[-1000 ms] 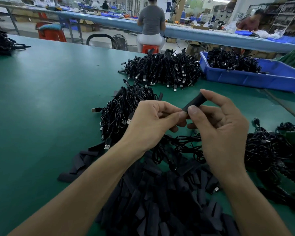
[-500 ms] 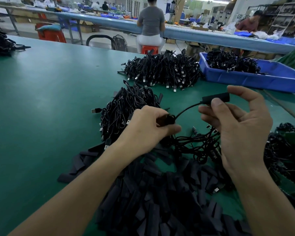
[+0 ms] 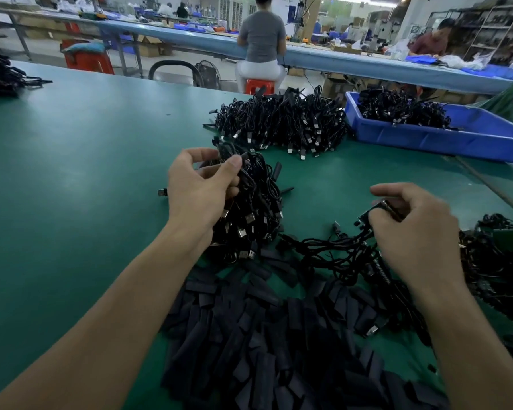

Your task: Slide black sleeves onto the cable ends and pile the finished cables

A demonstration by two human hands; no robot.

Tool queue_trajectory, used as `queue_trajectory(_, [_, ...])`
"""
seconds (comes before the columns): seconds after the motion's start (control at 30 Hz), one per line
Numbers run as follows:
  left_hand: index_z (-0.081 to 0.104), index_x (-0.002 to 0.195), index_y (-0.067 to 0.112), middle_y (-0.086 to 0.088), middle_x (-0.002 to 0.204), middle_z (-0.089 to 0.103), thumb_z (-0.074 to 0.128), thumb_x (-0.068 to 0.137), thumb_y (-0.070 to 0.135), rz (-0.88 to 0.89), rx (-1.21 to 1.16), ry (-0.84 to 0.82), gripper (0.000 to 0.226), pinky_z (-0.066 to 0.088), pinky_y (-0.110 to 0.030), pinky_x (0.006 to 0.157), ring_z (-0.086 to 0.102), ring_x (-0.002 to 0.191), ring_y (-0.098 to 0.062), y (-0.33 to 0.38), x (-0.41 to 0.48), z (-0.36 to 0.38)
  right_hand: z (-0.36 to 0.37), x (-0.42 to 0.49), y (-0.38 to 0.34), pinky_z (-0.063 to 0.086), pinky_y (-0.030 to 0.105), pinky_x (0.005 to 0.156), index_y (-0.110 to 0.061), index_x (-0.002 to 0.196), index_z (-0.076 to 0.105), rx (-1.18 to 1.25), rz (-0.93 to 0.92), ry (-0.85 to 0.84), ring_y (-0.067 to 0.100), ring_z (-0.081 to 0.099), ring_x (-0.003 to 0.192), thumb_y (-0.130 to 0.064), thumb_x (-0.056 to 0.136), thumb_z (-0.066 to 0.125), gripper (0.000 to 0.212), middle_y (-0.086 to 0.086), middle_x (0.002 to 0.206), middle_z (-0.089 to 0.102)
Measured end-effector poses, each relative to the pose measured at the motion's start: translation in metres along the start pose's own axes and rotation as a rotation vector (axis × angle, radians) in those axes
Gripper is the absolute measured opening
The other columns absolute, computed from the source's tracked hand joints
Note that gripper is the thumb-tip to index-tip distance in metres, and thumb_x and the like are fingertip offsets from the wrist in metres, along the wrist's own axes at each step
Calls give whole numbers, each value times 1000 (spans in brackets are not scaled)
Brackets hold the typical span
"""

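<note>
- Green mat (image 3: 71,173) covers the whole table. The left side is wide open right out to the far edge, with just a dark heap (image 3: 0,72) at the far-left corner.
- Left hand (image 3: 202,190) is at the near pile (image 3: 249,220), thumb and fingers pinched on a cable (image 3: 245,173) at its top.
- Right hand (image 3: 415,229) is a bit blurry, fingers curled tight round a cable end (image 3: 381,209), held just above the tangle (image 3: 332,253).
- Sleeves (image 3: 279,335) lie in a big flat spread nearest me, between both forearms, touching the near pile and the tangle.
- Far pile (image 3: 282,122) sits beyond the near one, just beside a blue bin (image 3: 427,140) with more cables, far right.
- More cables (image 3: 492,270) crowd the right edge, so it's tight over there.
- Past the far edge, a person (image 3: 262,37) sits on a red stool (image 3: 259,84) at another bench.
</note>
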State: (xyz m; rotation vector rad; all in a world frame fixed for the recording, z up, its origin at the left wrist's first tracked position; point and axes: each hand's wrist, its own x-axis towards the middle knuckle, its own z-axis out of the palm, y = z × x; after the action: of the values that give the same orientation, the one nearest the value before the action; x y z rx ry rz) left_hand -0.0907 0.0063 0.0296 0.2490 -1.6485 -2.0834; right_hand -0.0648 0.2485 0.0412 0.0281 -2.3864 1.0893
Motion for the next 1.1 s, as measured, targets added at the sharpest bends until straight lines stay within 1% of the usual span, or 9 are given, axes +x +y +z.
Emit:
queue_trajectory(0.1, [58, 121, 14, -2, 97, 73, 76, 87, 8, -27, -49, -24, 38, 58, -24, 80, 73, 83, -9, -5, 1, 1, 3, -1, 1, 40, -4, 63, -24, 110, 71, 36, -53, -24, -14, 60, 73, 0, 88, 62, 34, -7, 97, 69])
queue_trajectory(0.2, [59, 127, 21, 6, 118, 64, 77, 86, 10, 73, 104, -55, 45, 56, -20, 86, 70, 100, -4, -6, -2, 4, 5, 1, 2, 47, 3, 69, -34, 100, 70, 161, -116, -116, -9, 64, 81, -3, 88, 68, 33, -21, 91, 69])
queue_trajectory(0.33, [70, 91, 28, 11, 86, 70, 80, 83, 13, 275, 240, -125, 20, 54, -21, 73, 65, 77, -5, 1, -14, 11, 13, -2, 3, 56, 21, 82, -38, 101, 71, 381, -131, -363, 11, 70, 89, -17, 85, 76, 27, -11, 94, 73])
queue_trajectory(0.5, [70, 91, 20, 1, 82, 72, 82, 81, 27, 149, 268, -619, 17, 52, -19, 63, 63, 70, -7, 6, -31, 18, 24, -6, 3, 58, 39, 86, -34, 99, 72, 531, -108, -429, 32, 68, 93, -37, 77, 74, 23, -1, 96, 75])
queue_trajectory(0.57, [69, 85, 17, -2, 76, 69, 83, 80, 28, 123, 286, -677, 18, 50, -22, 64, 59, 67, -11, 2, -34, 21, 27, -8, 1, 58, 35, 82, -35, 97, 71, 560, -109, -460, 30, 68, 90, -39, 77, 74, 20, -2, 95, 75])
queue_trajectory(0.67, [68, 79, 19, 9, 66, 64, 82, 71, 35, 75, 244, -697, 23, 43, -14, 54, 52, 55, -3, -1, -35, 22, 30, -9, 0, 55, 25, 77, -36, 90, 69, 626, -63, -476, 18, 63, 83, -41, 74, 75, 18, -5, 90, 72])
queue_trajectory(0.8, [67, 78, 20, 10, 66, 65, 82, 64, 39, -29, 226, -694, 28, 46, -15, 52, 54, 55, -2, -3, -31, 19, 29, -8, 1, 51, 17, 73, -26, 96, 65, 699, 10, -457, 5, 61, 80, -23, 80, 72, 18, -11, 84, 69])
queue_trajectory(0.93, [68, 78, 17, 10, 65, 63, 81, 66, 35, -38, 205, -749, 25, 43, -12, 55, 52, 55, -2, -3, -34, 21, 26, -10, -1, 51, 19, 80, -33, 94, 70, 767, 50, -516, 8, 61, 85, -38, 75, 76, 21, -9, 87, 68])
queue_trajectory(1.1, [68, 80, 17, 13, 64, 62, 75, 72, 32, -38, 209, -805, 19, 43, -12, 53, 51, 54, 1, -1, -37, 22, 28, -13, -3, 55, 22, 82, -36, 88, 75, 890, 107, -518, 14, 62, 86, -39, 67, 79, 21, -2, 85, 70])
